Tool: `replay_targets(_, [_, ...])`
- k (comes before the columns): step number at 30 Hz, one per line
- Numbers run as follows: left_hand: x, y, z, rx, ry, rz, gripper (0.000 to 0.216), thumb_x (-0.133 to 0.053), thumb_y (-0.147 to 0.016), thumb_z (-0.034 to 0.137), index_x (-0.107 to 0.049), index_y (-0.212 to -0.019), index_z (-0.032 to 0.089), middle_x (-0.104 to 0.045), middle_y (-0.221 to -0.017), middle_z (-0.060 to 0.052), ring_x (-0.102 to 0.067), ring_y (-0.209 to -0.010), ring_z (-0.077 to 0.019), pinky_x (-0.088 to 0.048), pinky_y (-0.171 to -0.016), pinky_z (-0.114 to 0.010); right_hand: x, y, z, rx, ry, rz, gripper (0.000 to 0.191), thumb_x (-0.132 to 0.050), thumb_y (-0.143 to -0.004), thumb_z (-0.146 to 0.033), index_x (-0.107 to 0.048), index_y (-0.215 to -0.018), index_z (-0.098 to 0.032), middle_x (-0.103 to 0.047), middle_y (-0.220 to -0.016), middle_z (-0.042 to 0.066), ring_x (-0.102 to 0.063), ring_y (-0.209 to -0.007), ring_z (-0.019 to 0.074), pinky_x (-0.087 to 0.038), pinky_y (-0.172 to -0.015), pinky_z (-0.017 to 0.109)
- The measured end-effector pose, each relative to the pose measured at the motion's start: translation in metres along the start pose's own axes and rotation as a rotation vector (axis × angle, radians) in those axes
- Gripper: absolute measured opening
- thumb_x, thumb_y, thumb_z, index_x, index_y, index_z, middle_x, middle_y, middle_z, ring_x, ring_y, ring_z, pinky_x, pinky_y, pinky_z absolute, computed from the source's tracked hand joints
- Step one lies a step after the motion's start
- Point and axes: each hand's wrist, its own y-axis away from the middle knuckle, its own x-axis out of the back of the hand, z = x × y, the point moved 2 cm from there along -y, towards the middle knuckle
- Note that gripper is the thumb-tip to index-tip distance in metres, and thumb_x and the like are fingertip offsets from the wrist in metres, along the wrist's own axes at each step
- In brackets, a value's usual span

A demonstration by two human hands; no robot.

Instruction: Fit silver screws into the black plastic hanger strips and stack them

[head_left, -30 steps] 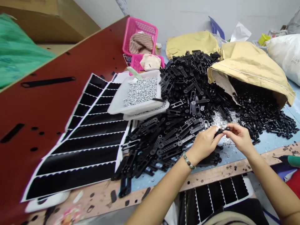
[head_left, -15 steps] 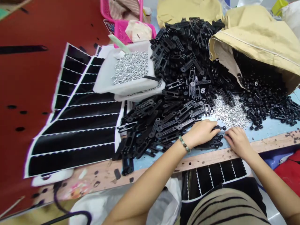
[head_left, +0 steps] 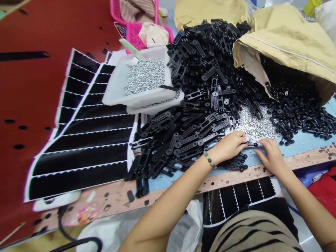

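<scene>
My left hand [head_left: 232,145] is closed around a slim black plastic link with a round end [head_left: 255,144], which sticks out to the right past its fingertips. Just right of that round end is my right hand [head_left: 271,155], its thumb and forefinger spread apart; nothing shows between them. Below my left hand lie several black links with round ends [head_left: 240,162] on the blue table surface. Behind both hands spreads a pile of small silver pins [head_left: 258,124]. Many flat black perforated plastic pieces [head_left: 189,140] are heaped to the left.
A white tub [head_left: 115,87] of silver pins stands left of a tall mound of black pieces [head_left: 207,59]. An open yellow sack [head_left: 294,42] spills small black parts [head_left: 301,119] at the right. Pink baskets [head_left: 133,35] stand behind; black-striped sheets [head_left: 86,140] lie left. A wooden edge [head_left: 217,182] runs along the front.
My right hand has opened its thumb and forefinger wider and shifted slightly right. My left hand has moved a little right with the black link.
</scene>
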Motion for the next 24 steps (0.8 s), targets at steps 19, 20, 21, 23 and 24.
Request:
replay_targets(19, [0.006,0.020,-0.006,0.139,-0.086,-0.093,0.021,-0.054,-0.088,0.017,-0.068,-0.103,0.020,-0.066,-0.099,-0.004,-0.060,-0.096,-0.0192,-0.044,-0.088,-0.031,-0.017,-0.003,-0.019,0.261,-0.067,-0.042,0.023,-0.044,-0.093,-0.011,-0.064,-0.101,-0.018,-0.067,-0.097,0.010,-0.059,-0.091,0.0216,-0.050,-0.076,0.037])
replay_targets(20, [0.006,0.020,-0.005,0.152,-0.097,-0.100,0.021,-0.054,-0.087,0.017,-0.069,-0.102,0.019,-0.066,-0.099,-0.004,-0.060,-0.095,-0.0196,-0.045,-0.087,-0.030,-0.017,-0.003,-0.018,0.263,-0.077,-0.040,0.023,-0.044,-0.092,-0.011,-0.064,-0.102,-0.018,-0.067,-0.097,0.010,-0.059,-0.091,0.0216,-0.050,-0.076,0.037])
replay_targets(21, [0.006,0.020,-0.004,0.165,-0.103,-0.102,0.021,-0.053,-0.087,0.016,-0.069,-0.101,0.019,-0.066,-0.100,-0.005,-0.060,-0.096,-0.0199,-0.045,-0.086,-0.031,-0.018,-0.002,-0.017,0.259,-0.089,-0.039,0.024,-0.044,-0.092,-0.011,-0.064,-0.102,-0.019,-0.067,-0.098,0.010,-0.059,-0.091,0.0216,-0.050,-0.076,0.037])
replay_targets(23, [0.006,0.021,-0.003,0.176,-0.086,-0.085,0.022,-0.053,-0.087,0.016,-0.069,-0.101,0.018,-0.067,-0.102,-0.005,-0.061,-0.097,-0.0198,-0.045,-0.086,-0.030,-0.018,0.001,-0.014,0.244,-0.124,-0.033,0.024,-0.045,-0.092,-0.011,-0.064,-0.105,-0.020,-0.066,-0.099,0.010,-0.060,-0.091,0.0219,-0.051,-0.077,0.038])
replay_targets(24, [0.007,0.021,-0.002,0.170,-0.062,-0.067,0.022,-0.053,-0.087,0.016,-0.069,-0.103,0.018,-0.067,-0.103,-0.005,-0.061,-0.097,-0.0193,-0.045,-0.088,-0.030,-0.018,0.002,-0.013,0.235,-0.145,-0.024,0.025,-0.045,-0.091,-0.011,-0.063,-0.106,-0.021,-0.066,-0.099,0.010,-0.060,-0.092,0.0222,-0.051,-0.077,0.039])
